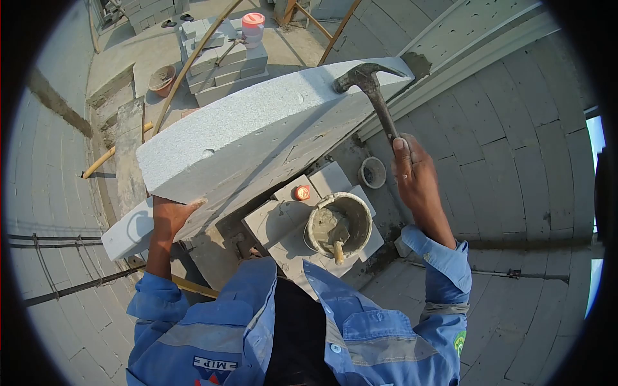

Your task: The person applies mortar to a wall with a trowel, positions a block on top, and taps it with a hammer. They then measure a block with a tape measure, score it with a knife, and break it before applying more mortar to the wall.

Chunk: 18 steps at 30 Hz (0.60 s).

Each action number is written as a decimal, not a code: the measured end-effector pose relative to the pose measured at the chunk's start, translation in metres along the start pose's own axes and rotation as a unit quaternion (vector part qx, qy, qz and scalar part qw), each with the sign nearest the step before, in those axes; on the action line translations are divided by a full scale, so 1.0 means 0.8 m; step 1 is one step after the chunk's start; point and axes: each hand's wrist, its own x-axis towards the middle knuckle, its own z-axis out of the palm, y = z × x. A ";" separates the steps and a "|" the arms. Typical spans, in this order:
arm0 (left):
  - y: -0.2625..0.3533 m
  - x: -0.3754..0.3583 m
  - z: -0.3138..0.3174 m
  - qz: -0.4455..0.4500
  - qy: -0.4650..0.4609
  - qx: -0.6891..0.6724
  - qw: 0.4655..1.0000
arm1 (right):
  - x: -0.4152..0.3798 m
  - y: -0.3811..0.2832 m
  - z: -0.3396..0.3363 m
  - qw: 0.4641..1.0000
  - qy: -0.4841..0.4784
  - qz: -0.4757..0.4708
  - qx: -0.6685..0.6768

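My right hand (415, 170) is wrapped round the handle of a claw hammer (385, 116). The hammer's head lies against the top face of a long white lightweight concrete block (257, 116), near its right end. At the block's lower left end, my left hand (170, 219) grips its edge, thumb on the near face and the other fingers hidden behind. Another pale block (129, 229) shows below that end. A bucket of wet mortar (313, 225) with a trowel (338, 248) in it stands below, between my arms.
Under the bucket are stacked blocks (267, 222) with a small orange-red round object (301, 193) on top. A small pail (372, 172) sits in the corner. Beyond are another block stack (225, 71), a red-lidded tub (253, 32) and a bucket (162, 78). Block walls (496, 161) flank me.
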 end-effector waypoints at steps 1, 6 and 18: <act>0.002 0.002 0.000 0.016 -0.004 -0.004 1.000 | -0.001 0.002 0.002 1.000 0.014 0.009 -0.003; 0.017 0.006 -0.010 -0.002 -0.027 0.043 0.999 | -0.001 0.007 0.008 0.998 0.000 0.014 0.057; 0.000 0.011 -0.008 0.025 -0.052 0.048 0.997 | 0.029 -0.030 -0.079 0.985 0.144 -0.032 0.088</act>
